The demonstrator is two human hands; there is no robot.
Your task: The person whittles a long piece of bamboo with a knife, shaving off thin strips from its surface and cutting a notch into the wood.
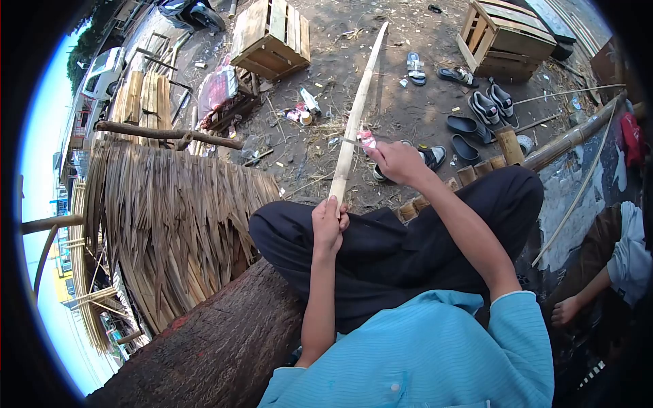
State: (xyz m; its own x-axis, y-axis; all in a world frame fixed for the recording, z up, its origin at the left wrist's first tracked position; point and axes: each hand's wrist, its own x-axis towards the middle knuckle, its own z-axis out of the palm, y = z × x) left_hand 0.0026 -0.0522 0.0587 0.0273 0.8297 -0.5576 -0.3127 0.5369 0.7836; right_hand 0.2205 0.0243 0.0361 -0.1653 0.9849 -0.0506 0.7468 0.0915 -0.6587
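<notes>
Head view, and our left hand (328, 226) clamps the near end of a long, pale, tapering wooden strip (356, 122); our right grips a red-and-white-handled knife (367, 139), blade across it. Far tip's over brown earth (416, 112), room either side between slatted wooden crates (272, 41).

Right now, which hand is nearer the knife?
Right. The right hand holds the knife across the strip; the left hand grips the strip's near end, apart from the knife.

Daylight, bright: sky (42, 146) left of thatch panel (173, 221) glared pale; shade fell far right of it; fisheye edges bowed.
</notes>
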